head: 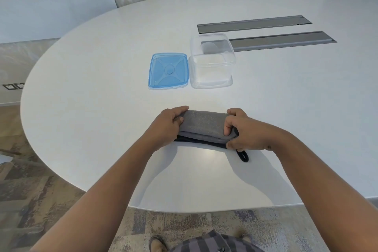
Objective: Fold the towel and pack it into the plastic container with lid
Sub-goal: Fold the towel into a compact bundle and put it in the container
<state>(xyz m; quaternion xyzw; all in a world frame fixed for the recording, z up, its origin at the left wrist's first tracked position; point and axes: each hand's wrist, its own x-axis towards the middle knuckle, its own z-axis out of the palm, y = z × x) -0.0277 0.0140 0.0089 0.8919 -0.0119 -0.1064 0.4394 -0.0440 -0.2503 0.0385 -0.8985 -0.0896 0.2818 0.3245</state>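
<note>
Right now the grey towel [202,125] lies near the person on the white surface [102,108], already doubled into a narrow, thick band that runs left to right. The left hand [167,127] grips its left end with fingers curled over the top layer; the right hand [243,131] pinches the right end, thumb on top and fingers wrapped round the edge. A dark hanging loop [243,156] trails out from under the right hand toward the near side.

The step in hand looks like the last fold or tidy-up before packing. To do it well, both ends should keep even tension so the layers stay stacked — the darker lower edge already peeks out on the near side and wants squaring up. Tucking the loop inside would stop it snagging on a rim. The bundle seems wider than the clear container [212,67], which stands open farther off, so one more fold end to end is probably needed.

The blue lid [167,70] lies flat just left of the container, touching or nearly so — it comes on last, once the towel sits below the rim.
</note>
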